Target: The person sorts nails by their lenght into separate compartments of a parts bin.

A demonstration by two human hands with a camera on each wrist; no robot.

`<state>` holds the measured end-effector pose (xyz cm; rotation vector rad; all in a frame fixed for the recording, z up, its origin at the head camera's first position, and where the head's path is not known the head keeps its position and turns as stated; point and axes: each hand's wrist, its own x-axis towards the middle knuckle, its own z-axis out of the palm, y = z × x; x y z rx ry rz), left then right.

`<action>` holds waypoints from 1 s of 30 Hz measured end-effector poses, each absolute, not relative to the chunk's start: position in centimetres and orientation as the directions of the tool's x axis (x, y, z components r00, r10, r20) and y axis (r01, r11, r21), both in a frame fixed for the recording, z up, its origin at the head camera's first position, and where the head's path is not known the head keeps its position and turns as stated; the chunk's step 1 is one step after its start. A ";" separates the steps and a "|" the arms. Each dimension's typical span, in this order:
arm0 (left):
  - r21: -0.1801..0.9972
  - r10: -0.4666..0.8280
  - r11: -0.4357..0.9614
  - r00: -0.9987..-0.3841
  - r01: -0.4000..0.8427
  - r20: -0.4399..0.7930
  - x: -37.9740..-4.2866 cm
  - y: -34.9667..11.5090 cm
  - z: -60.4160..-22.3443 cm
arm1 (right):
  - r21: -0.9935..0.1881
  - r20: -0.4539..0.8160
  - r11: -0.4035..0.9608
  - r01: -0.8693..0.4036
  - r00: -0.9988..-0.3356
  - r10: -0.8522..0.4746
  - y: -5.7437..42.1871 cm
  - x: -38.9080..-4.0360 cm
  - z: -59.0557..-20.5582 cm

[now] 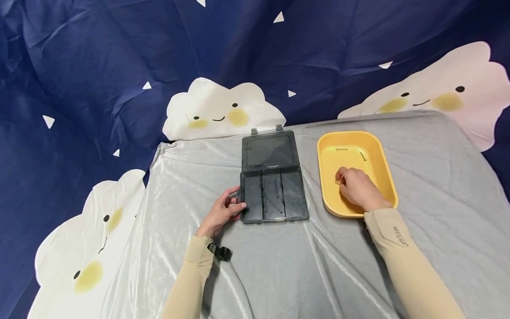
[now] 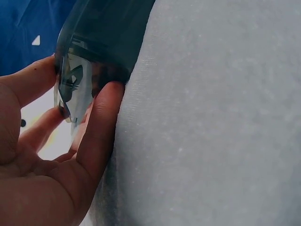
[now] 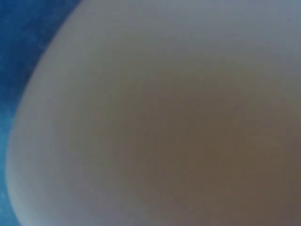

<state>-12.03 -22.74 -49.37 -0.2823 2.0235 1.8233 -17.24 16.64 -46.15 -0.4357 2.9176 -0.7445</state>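
Note:
A dark see-through compartment box [image 1: 292, 195] lies with its lid [image 1: 271, 150] raised back. Several long, thin screws [image 1: 274, 204] are in its middle compartment. My left hand [image 1: 223, 210] grips the box's left side, thumb near the front corner; the left wrist view shows fingers and thumb [image 2: 101, 127] around the clear wall. Inside a yellow tray [image 1: 392, 195], my right hand [image 1: 360, 188] reaches low with curled fingers, pinching what looks like a screw [image 1: 338, 182] at the fingertips. Two other screws lie at the tray's far end, one crosswise [image 1: 341, 149] and one slanted [image 1: 363, 156]. The right wrist view is blurred.
Grey, wrinkled cloth [image 1: 279, 266] covers the table. Behind it hangs a dark blue curtain [image 1: 239, 40] with smiling clouds and small white triangles. A black strap device [image 1: 220, 251] sits on the left wrist, with a thin cable [image 1: 241, 283] trailing toward the near edge.

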 end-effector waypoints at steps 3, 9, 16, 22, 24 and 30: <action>0.902 0.113 0.137 -0.898 -0.410 -0.426 -12.0 -22.8 -49.4 | -0.510 -0.035 0.832 -0.218 -0.961 -0.273 16.8 -17.2 -46.0; 0.904 0.116 0.127 -0.899 -0.408 -0.422 -12.0 -22.8 -49.4 | -0.590 0.000 0.785 -0.188 -0.973 -0.232 16.9 -17.0 -45.5; 0.902 0.108 0.129 -0.899 -0.411 -0.425 -12.1 -22.7 -49.4 | -0.664 0.044 0.730 -0.162 -0.983 -0.178 16.3 -16.6 -44.2; 0.899 0.103 0.136 -0.897 -0.416 -0.430 -12.3 -22.8 -49.6 | -0.724 0.047 0.678 -0.128 -0.989 -0.137 15.5 -16.3 -43.2; 0.900 0.104 0.137 -0.897 -0.415 -0.429 -12.3 -22.8 -49.6 | -0.743 0.051 0.659 -0.122 -0.991 -0.126 15.1 -16.3 -42.9; 0.907 0.119 0.130 -0.902 -0.401 -0.416 -12.3 -22.8 -49.4 | -0.797 0.071 0.593 -0.118 -0.992 -0.101 14.3 -16.1 -42.0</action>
